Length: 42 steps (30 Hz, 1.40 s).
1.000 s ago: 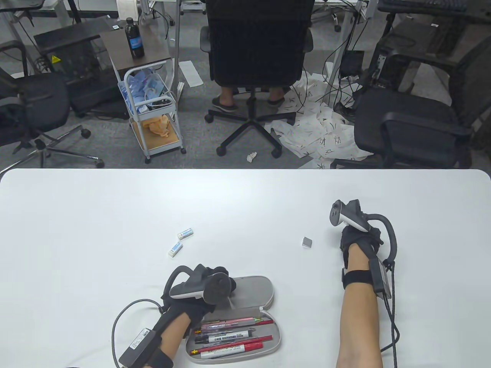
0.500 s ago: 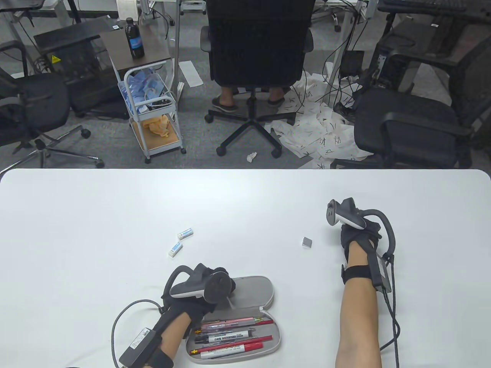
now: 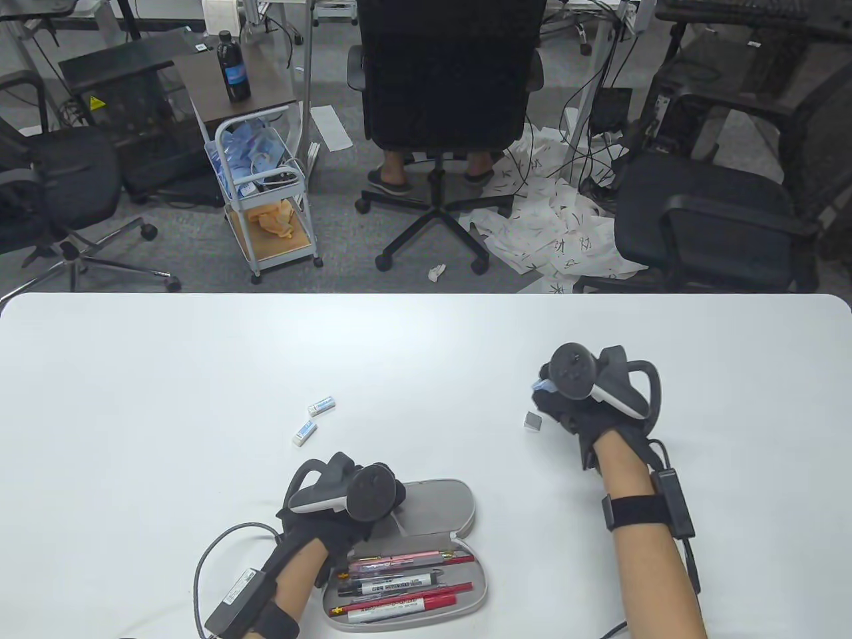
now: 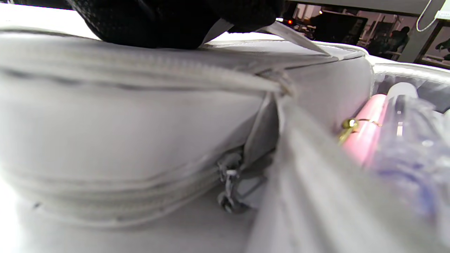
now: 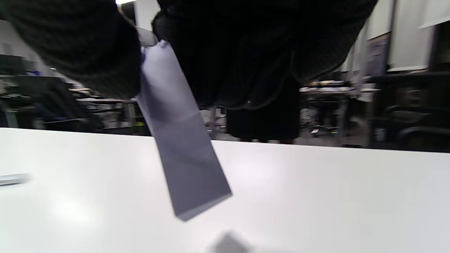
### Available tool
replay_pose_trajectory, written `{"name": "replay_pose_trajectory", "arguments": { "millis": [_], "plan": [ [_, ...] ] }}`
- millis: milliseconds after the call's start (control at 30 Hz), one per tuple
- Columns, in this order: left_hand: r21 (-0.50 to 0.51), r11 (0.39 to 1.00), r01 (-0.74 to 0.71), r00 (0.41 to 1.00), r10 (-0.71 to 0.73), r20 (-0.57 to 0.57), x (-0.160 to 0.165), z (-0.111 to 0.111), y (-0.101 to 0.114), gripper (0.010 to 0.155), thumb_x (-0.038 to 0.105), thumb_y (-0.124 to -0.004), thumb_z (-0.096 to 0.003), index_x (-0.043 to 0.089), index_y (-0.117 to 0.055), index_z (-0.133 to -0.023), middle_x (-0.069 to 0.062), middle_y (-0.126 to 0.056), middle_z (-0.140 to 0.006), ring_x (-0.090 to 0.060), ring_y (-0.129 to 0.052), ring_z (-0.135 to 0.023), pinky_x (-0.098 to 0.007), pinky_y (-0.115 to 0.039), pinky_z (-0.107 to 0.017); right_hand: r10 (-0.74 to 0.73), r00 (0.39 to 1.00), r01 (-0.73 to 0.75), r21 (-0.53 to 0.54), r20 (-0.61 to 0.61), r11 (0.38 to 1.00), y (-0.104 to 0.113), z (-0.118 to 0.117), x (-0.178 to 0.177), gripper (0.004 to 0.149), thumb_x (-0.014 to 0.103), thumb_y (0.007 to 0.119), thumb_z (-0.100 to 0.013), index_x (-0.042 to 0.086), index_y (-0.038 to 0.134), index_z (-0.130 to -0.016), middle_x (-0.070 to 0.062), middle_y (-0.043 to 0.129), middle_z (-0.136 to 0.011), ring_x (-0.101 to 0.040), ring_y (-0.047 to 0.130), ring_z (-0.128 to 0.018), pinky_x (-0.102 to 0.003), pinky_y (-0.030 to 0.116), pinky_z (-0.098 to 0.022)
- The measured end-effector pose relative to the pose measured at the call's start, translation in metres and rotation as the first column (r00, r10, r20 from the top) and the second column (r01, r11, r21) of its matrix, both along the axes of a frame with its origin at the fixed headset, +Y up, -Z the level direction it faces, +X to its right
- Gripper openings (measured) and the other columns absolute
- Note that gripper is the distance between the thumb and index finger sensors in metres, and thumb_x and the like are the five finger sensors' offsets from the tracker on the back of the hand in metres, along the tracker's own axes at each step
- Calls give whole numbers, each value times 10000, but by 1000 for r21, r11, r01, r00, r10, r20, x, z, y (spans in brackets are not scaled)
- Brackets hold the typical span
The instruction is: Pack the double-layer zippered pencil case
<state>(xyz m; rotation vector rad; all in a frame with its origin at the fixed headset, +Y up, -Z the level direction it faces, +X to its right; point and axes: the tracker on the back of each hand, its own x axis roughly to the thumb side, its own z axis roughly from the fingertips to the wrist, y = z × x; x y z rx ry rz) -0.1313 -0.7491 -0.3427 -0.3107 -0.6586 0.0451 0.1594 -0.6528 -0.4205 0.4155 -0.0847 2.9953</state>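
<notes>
The grey pencil case [image 3: 426, 572] lies open at the near edge of the white table [image 3: 133, 373], a little left of the middle. Its near half holds a row of pens and markers [image 3: 399, 589] lying lengthwise; several carry white labels with dark print, but the writing is too small to read. The far half, the lid [image 3: 442, 502], is folded back flat toward the table's middle.

The left hand [image 3: 333, 526] rests on the left end of the case, where lid and tray meet. In the left wrist view the gloved fingers [image 4: 168, 21] press on top of the grey fabric beside a zipper line, with a pink pen [image 4: 365, 130] showing in the tray to the right; whether the fingers pinch anything cannot be told.

The right hand [image 3: 579, 413] hovers over the right half of the table, well apart from the case. It pinches a flat, pale bluish-grey slab [image 5: 179, 147] between thumb and fingers, the slab hanging down tilted above the tabletop; no print shows on it. Just beside this hand, to its left, a small grey square block [image 3: 533, 420] sits on the table.

Toward the middle, beyond the case's left end, lie two small white erasers [image 3: 312, 419] with blue-printed sleeves, the lettering unreadable.
</notes>
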Motion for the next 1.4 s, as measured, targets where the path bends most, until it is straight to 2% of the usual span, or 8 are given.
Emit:
{"name": "replay_pose_trajectory", "arguments": {
  "millis": [167, 267, 367, 600, 733, 867, 1067, 1400],
  "plan": [
    [4, 1000, -6, 1000, 6, 0, -1, 0, 0, 388, 216, -664, -512, 265, -719, -893, -85, -639, -1041, -316, -809, -866, -575, -792, -653, 139, 952, -177, -119, -274, 977, -29, 50, -88, 502, 530, 834, -437, 229, 791, -836, 0, 931, -830, -227, 937, -690, -521, 723, -643],
    [-10, 999, -52, 999, 52, -15, -5, 0, 1, 387, 212, -668, -508, 259, -726, -888, -75, -651, -1035, -314, -812, -873, -577, -787, -658, 225, 915, -263, -72, -335, 962, -45, 66, -123, 505, 531, 827, -433, 241, 782, -845, 10, 922, -845, -217, 932, -704, -515, 721, -654],
    [-24, 992, -121, 992, 120, -41, -12, 0, 1, 385, 206, -673, -505, 250, -736, -882, -68, -664, -1027, -309, -819, -881, -574, -787, -662, 182, 915, -246, -138, -359, 959, -62, 68, -144, 511, 496, 831, -441, 222, 778, -868, -19, 905, -868, -239, 910, -722, -521, 706, -654],
    [-17, 994, -110, 994, 109, -32, -10, -2, 0, 378, 209, -671, -504, 251, -741, -873, -35, -671, -1024, -300, -818, -872, -570, -786, -654, 203, 896, -276, -136, -395, 951, -77, 76, -153, 569, 477, 816, -422, 215, 758, -923, -48, 843, -938, -250, 870, -765, -461, 732, -612],
    [-21, 993, -115, 993, 114, -34, -11, -2, -1, 384, 209, -672, -506, 246, -735, -883, -37, -670, -1026, -302, -815, -873, -572, -779, -656, 166, 918, -254, -214, -361, 943, -77, 82, -141, 591, 433, 808, -443, 200, 696, -974, -71, 750, -1024, -291, 817, -837, -468, 715, -621],
    [-24, 993, -119, 992, 119, -33, -11, -2, -1, 385, 210, -672, -507, 245, -732, -886, -40, -667, -1028, -304, -815, -874, -572, -776, -659, 237, 904, -299, -131, -355, 945, -77, 83, -134, 510, 385, 807, -447, 281, 722, -939, -10, 814, -948, -210, 883, -749, -385, 784, -571],
    [-54, 983, -174, 983, 170, -62, -13, -4, 0, 385, 205, -674, -507, 225, -738, -886, -45, -676, -1025, -323, -816, -872, -598, -767, -647, 214, 913, -274, -133, -347, 953, -80, 80, -152, 488, 368, 818, -437, 293, 757, -915, -17, 832, -922, -219, 888, -736, -380, 791, -556],
    [-66, 980, -188, 980, 183, -73, -16, -6, 0, 378, 204, -671, -507, 217, -727, -881, -59, -684, -1018, -319, -826, -865, -583, -771, -642, 20, 925, -111, -221, -380, 969, -81, 76, -146, 529, 269, 869, -402, 183, 797, -919, -74, 836, -934, -239, 902, -764, -262, 869, -594]
  ]
}}
